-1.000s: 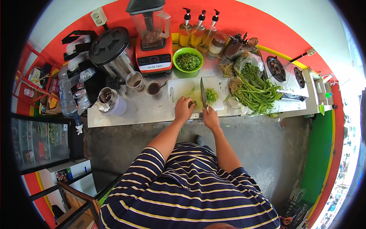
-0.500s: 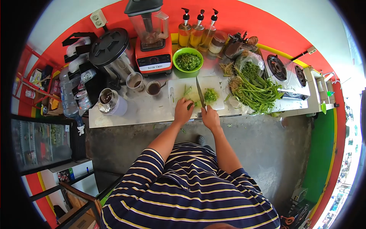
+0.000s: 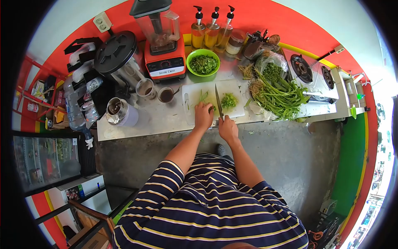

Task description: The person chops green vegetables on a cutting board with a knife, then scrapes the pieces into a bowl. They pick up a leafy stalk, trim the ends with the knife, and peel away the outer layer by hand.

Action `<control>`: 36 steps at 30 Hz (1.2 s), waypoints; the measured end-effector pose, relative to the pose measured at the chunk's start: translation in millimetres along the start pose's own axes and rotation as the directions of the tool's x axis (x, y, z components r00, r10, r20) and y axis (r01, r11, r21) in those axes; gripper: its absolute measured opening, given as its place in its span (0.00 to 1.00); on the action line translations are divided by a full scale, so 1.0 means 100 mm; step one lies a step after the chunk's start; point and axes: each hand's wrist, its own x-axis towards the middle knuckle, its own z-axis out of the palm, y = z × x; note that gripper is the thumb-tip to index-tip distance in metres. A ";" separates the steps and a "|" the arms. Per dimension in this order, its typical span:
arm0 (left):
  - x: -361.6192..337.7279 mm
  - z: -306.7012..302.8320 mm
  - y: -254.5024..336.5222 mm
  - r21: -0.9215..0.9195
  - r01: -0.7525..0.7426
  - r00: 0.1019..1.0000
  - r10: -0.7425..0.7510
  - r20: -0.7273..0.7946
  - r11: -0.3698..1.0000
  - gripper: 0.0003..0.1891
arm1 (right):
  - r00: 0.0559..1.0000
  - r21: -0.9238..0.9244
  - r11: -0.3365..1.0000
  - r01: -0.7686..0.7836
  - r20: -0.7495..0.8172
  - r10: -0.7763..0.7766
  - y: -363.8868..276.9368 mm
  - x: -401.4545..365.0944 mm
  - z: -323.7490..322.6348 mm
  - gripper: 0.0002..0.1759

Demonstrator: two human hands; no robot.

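On the white cutting board [image 3: 190,88], my right hand [image 3: 228,129] is closed around the handle of a kitchen knife [image 3: 219,102], its blade pointing away from me. Left of the blade, my left hand [image 3: 204,116] has its fingers curled on the board; a bit of dark green stalk shows at the fingertips. Just beyond it lie a few loose green stalks [image 3: 203,96]. A small heap of chopped greens [image 3: 229,100] sits right of the blade. Behind the board stands a green bowl [image 3: 200,74] of chopped dark leaves.
Uncut leafy greens [image 3: 282,97] are piled to the right, before a gas stove [image 3: 311,74]. A red blender [image 3: 166,62], pump bottles [image 3: 212,35] and a steel container [image 3: 120,58] line the back. Left of the board are cups [image 3: 166,95]; the counter [image 3: 161,124] ends near my body.
My left hand has shifted slightly away from me and right, with its fingers closer to the blade. My right hand still holds the knife. The whole view has moved slightly.
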 end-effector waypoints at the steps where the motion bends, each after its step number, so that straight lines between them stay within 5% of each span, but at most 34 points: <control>1: 0.02 0.02 0.01 0.029 -0.006 1.000 0.006 -0.018 1.000 0.10 | 1.000 0.003 1.000 0.024 -0.008 -0.024 -0.02 -0.01 0.02 0.22; 10: 0.05 0.04 -0.08 0.032 -0.027 0.999 0.026 0.026 0.999 0.11 | 0.998 -0.154 0.988 0.000 0.061 0.009 -0.13 -0.05 0.11 0.19; 25: 0.01 0.00 -0.17 -0.098 -0.044 0.998 0.039 -0.054 0.994 0.10 | 0.996 -0.210 0.976 0.055 0.081 -0.039 -0.21 0.12 0.05 0.18; 29: 0.04 -0.06 -0.12 -0.147 0.020 0.998 -0.011 0.061 0.989 0.08 | 0.997 -0.203 0.978 0.053 0.062 -0.041 -0.19 0.01 0.03 0.19; 33: 0.03 -0.02 -0.15 -0.142 0.014 1.000 -0.012 0.017 0.990 0.07 | 0.995 -0.140 0.990 -0.028 0.092 0.042 -0.14 -0.04 0.15 0.19; 36: 0.02 -0.05 -0.20 -0.163 0.021 0.999 -0.017 0.030 0.986 0.06 | 0.994 -0.188 0.980 0.060 0.099 -0.042 -0.15 0.09 0.09 0.19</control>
